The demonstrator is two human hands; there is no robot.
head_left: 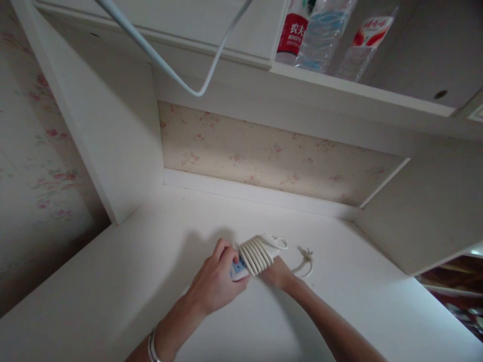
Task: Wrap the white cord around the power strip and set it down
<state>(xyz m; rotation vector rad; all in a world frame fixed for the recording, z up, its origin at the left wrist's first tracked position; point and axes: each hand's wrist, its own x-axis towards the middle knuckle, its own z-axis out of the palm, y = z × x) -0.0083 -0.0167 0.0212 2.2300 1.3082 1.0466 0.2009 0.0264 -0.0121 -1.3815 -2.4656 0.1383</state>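
A white power strip with blue socket faces is held tilted just above the white desktop. My left hand is closed around its left end, thumb on the socket side. Several turns of the off-white cord are wound tightly around the strip's middle. My right hand is under the right part of the strip, slightly blurred, and its fingers are hidden behind strip and cord. A small loop of cord stands out at the strip's far end. The plug hangs or lies to the right, on a curved length of cord.
The white desktop runs back to a floral-papered wall, with white side panels left and right. Overhead, a shelf carries several plastic bottles. A bent white tube or cable hangs at the upper left.
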